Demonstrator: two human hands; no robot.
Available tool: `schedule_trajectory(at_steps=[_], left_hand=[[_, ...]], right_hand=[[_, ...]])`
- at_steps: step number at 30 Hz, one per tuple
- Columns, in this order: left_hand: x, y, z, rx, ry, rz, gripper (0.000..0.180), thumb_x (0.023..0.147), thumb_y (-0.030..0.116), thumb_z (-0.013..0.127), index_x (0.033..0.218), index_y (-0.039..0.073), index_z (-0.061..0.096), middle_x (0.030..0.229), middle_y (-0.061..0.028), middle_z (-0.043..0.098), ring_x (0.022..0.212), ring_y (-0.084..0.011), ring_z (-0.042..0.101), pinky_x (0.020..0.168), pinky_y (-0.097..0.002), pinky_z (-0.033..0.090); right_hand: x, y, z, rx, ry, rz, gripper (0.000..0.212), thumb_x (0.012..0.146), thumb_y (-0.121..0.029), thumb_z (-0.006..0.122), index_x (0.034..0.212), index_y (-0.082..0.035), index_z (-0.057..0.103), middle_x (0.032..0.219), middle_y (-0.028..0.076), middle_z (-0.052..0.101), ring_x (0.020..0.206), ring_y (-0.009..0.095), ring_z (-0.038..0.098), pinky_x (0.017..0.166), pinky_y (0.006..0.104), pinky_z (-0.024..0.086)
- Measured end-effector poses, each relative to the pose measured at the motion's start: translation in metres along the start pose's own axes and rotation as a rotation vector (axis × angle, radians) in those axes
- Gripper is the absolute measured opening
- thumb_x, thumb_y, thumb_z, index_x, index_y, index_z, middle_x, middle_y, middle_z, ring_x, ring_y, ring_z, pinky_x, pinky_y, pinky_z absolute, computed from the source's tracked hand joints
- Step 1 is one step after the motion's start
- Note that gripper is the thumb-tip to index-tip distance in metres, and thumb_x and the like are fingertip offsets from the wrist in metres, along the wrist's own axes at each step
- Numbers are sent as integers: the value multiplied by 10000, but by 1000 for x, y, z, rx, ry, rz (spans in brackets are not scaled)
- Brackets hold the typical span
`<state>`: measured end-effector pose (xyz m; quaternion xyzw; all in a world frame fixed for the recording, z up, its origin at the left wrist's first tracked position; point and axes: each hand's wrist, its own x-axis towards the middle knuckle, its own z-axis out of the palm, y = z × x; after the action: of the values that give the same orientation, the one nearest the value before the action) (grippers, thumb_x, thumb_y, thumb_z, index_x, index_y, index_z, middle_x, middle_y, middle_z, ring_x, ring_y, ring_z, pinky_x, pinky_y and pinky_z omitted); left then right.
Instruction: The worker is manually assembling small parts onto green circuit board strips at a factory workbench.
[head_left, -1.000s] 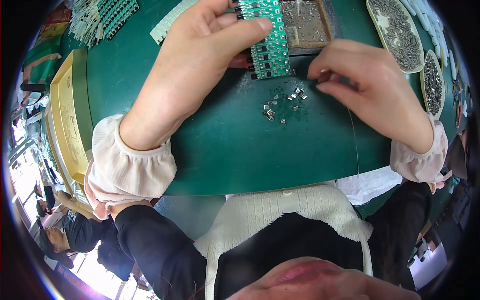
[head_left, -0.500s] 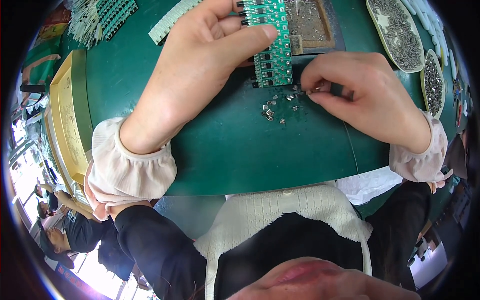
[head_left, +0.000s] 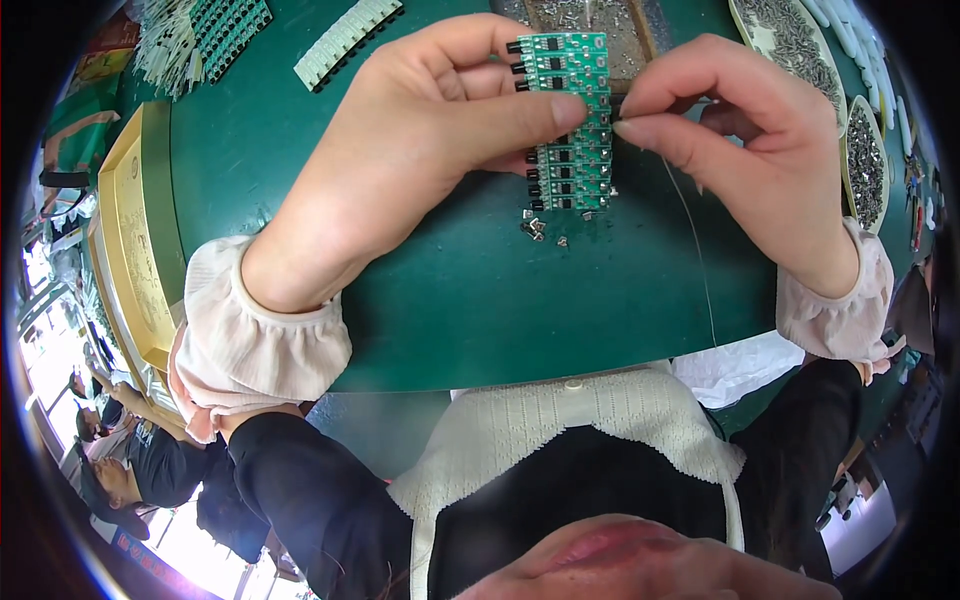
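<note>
My left hand grips a green circuit board panel by its left side, thumb on the face. Rows of small black parts stick out along the panel's left edge. My right hand pinches thumb and forefinger at the panel's right edge; whatever sits between those fingertips is hidden. Small shiny metal pieces lie in a loose cluster on the green table just below the panel. From beside my right hand, a thin wire runs down toward the table's near edge.
Behind the panel is a wood-edged tray of metal bits. Two dishes of small metal parts, one larger and one smaller, stand at right. Another board strip lies far left, near a yellow box. People are at left.
My left hand has brought the panel nearer and slightly right, partly over the metal pieces. My right hand has risen from the loose pieces to the panel's right edge.
</note>
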<state>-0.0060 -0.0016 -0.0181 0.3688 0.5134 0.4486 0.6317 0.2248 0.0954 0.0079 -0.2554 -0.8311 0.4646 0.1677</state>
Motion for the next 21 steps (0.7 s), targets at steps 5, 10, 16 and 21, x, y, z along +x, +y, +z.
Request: schedule_trajectory(at_steps=[5, 10, 16, 21], left_hand=[[2, 1, -5, -47, -9, -48, 246, 963, 85, 688, 1198, 55, 623, 1038, -10, 732, 885, -44, 687, 715, -178, 539], [4, 2, -2, -117, -44, -32, 252, 971, 89, 671, 1215, 50, 621, 1032, -17, 732, 869, -52, 687, 702, -186, 543], [4, 7, -9, -199, -69, -53, 239, 971, 58, 650, 1208, 42, 613, 1034, -29, 728, 876, -65, 689, 722, -196, 550], [3, 6, 0, -310, -52, -186, 306, 971, -64, 614, 1264, -10, 543, 1111, -83, 715, 934, -99, 677, 823, -224, 549]], right_hand=[[2, 0, 2, 15, 38, 136, 137, 871, 52, 723, 991, -13, 707, 967, 10, 672, 766, 31, 603, 599, 168, 437], [10, 2, 4, -149, 82, -244, 130, 870, 28, 733, 982, -18, 686, 845, -11, 643, 710, 41, 574, 594, 183, 415], [20, -13, -8, -355, -11, -283, 296, 731, -26, 859, 1000, -16, 735, 853, 113, 656, 748, 229, 658, 615, 299, 517], [23, -31, -6, -416, -50, -59, 297, 724, -22, 854, 988, -5, 720, 877, 118, 665, 757, 231, 664, 631, 312, 527]])
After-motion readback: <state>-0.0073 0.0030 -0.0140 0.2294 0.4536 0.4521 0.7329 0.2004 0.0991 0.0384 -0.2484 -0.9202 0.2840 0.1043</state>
